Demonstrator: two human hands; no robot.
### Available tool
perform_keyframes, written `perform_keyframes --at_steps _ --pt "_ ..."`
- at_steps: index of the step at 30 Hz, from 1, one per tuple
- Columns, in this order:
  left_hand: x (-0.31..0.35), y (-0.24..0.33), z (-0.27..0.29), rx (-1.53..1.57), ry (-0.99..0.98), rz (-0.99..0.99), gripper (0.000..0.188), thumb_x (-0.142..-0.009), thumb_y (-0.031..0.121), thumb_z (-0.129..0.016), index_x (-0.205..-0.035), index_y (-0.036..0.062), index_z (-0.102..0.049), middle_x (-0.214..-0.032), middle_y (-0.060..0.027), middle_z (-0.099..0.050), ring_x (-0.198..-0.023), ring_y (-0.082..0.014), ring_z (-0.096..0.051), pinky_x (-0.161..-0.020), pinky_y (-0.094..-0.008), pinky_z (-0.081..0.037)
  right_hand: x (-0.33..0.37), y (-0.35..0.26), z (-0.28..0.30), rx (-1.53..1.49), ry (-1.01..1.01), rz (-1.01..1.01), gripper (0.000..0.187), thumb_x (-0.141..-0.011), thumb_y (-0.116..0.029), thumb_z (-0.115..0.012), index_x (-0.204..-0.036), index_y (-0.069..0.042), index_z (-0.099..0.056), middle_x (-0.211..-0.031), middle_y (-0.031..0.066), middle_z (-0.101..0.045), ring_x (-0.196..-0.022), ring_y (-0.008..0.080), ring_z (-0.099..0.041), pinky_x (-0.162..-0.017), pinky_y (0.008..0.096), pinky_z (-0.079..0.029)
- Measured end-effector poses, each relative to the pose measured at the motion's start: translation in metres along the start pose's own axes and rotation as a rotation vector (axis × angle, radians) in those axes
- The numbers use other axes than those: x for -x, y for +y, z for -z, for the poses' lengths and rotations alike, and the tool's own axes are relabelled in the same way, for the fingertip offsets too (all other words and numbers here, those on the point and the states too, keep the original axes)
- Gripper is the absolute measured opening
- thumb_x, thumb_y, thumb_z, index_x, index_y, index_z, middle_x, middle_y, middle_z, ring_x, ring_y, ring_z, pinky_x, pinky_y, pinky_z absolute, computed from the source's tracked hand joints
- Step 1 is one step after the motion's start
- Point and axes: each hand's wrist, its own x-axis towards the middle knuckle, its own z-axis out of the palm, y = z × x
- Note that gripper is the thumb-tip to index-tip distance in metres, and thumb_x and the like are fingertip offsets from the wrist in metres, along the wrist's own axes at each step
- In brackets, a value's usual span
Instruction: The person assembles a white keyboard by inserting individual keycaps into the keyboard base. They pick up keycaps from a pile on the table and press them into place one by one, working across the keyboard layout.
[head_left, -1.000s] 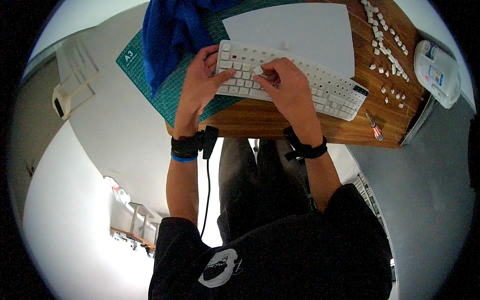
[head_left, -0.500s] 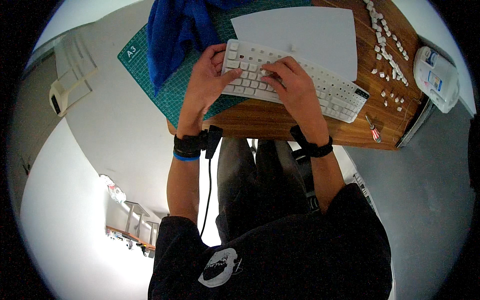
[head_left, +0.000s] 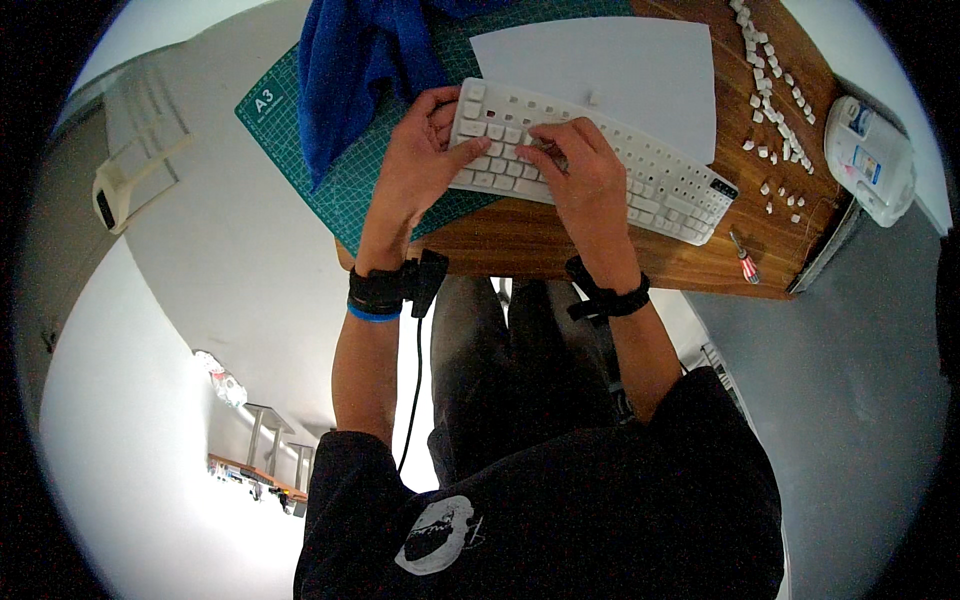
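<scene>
Head-camera view showed little change from half a second before: both hands stayed on the white keyboard (head_left: 590,160), only shifted slightly along its left half. The left hand (head_left: 415,165) clasped the keyboard's left end, thumb laid across the keys and fingers curled around the far edge. The right hand (head_left: 585,175) rested palm-down on the keys with fingers bent; whether it pinched anything under the fingertips could not be told. The keyboard lay slanted across the near edge of the wooden desk (head_left: 560,245), its left end over a green gridded cutting mat (head_left: 350,190) bearing a white corner label. Its upper rows showed bare sockets where caps were off. Small white keycaps (head_left: 770,110) lay scattered on the wood to the right. A plain white sheet (head_left: 610,70) lay flat behind the keyboard, and a rumpled blue cloth (head_left: 355,60) covered the mat's far part. A rounded white package (head_left: 868,160) with blue and red labels sat at the desk's right end, and a small red-handled screwdriver (head_left: 745,258) lay near the front edge.
</scene>
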Motion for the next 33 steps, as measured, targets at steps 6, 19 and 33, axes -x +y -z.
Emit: perform_keyframes --at_steps 6,19,33 --pt "-0.002 -0.008 0.001 -0.003 -0.012 -0.019 0.064 -0.087 -0.004 -0.075 -0.142 -0.0027 -0.042 -0.131 -0.0161 -0.067 -0.117 -0.0223 -0.065 -0.098 -0.0342 -0.056 -0.007 -0.008 0.004 0.103 -0.08 0.008 0.012 -0.085 -0.015 -0.072 -0.092 -0.005 -0.068 -0.097 0.0116 -0.063 -0.087 0.034 -0.066 -0.072 0.0445 -0.055" --pt "-0.003 -0.009 -0.002 -0.07 -0.019 -0.054 0.059 -0.088 -0.005 -0.073 -0.138 -0.0024 -0.042 -0.133 -0.0165 -0.064 -0.12 -0.0231 -0.064 -0.1 -0.0343 -0.054 -0.022 -0.014 0.002 0.303 -0.147 0.041 0.014 -0.082 -0.017 -0.073 -0.086 -0.004 -0.068 -0.099 0.0132 -0.064 -0.095 0.0354 -0.066 -0.079 0.0466 -0.056" --pt "0.002 -0.004 -0.004 -0.035 0.001 -0.047 0.063 -0.087 0.0 -0.076 -0.141 -0.0031 -0.043 -0.135 -0.0183 -0.064 -0.121 -0.0243 -0.064 -0.099 -0.0351 -0.056 -0.038 0.041 0.033 0.19 0.195 0.022 0.025 -0.089 -0.018 -0.076 -0.111 -0.007 -0.07 -0.101 0.0151 -0.064 -0.09 0.0323 -0.066 -0.083 0.0415 -0.055"
